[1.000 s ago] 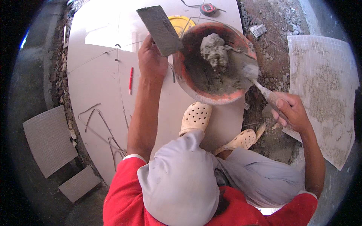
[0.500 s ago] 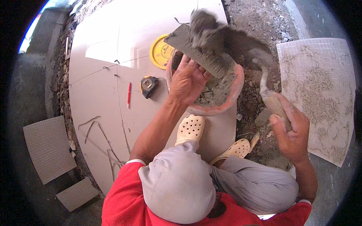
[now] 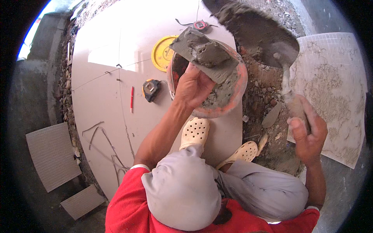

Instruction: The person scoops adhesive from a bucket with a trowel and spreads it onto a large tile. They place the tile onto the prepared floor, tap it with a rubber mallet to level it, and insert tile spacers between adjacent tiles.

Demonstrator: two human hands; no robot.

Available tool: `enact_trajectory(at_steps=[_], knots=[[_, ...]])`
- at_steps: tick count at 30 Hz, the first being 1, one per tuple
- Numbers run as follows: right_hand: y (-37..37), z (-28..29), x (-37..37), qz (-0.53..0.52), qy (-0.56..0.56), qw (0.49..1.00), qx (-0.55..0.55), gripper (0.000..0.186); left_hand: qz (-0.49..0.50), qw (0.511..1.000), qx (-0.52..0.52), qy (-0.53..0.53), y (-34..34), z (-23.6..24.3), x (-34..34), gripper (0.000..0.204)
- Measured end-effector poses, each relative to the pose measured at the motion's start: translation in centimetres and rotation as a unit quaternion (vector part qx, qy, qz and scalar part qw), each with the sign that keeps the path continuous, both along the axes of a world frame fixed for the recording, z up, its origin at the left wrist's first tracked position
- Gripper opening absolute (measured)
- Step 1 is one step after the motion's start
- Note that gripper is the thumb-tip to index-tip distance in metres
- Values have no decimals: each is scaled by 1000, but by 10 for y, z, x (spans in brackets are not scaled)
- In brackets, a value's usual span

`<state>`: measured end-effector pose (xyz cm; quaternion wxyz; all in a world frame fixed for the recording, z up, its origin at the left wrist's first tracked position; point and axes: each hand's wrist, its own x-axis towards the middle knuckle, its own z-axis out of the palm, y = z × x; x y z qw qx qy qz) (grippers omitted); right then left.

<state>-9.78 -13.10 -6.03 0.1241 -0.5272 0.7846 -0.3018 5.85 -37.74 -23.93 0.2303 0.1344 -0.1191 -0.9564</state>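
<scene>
My left hand grips a flat, mortar-smeared piece of tile from below, tilted over the bucket. A thick lump of wet grey mortar sits on its upper face. Closed round a wooden handle, my right hand holds up a trowel to the right of the tile piece; its broad blade is coated in mortar. Beneath my left hand stands a bucket with an orange-stained rim and grey mortar inside, partly hidden by the hand and the tile piece.
Large pale tiles bear a yellow lid, tape measure, red pen, red reel and bent strips. Mosaic sheets lie left and right. Rubble runs along the right; my clogs are near the bucket.
The blurred mortar beside the trowel now rests as a lump on the tile piece. My right hand and trowel have shifted right. The red reel has come into sight.
</scene>
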Motion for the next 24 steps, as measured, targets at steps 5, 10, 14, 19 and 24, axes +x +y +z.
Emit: enact_trajectory(at_steps=[5, 10, 14, 19, 24], knots=[[18, -17, -13, -161, -380, 908, 74, 43, -4, 984, -137, -115, 3, 30, 15, 47], [7, -78, -3, -80, -532, 831, 142, 34, 24, 875, -361, -323, 2, 68, 29, 43], [-19, -129, 22, 26, -590, 798, 121, 31, -4, 995, -92, -33, 1, 88, 2, 38], [7, -141, 10, 120, -286, 947, 87, 42, -119, 942, -292, -111, 35, 111, -65, 40], [104, -132, -45, -38, -421, 901, 95, 48, -133, 604, -738, -271, 84, 96, -137, 39]])
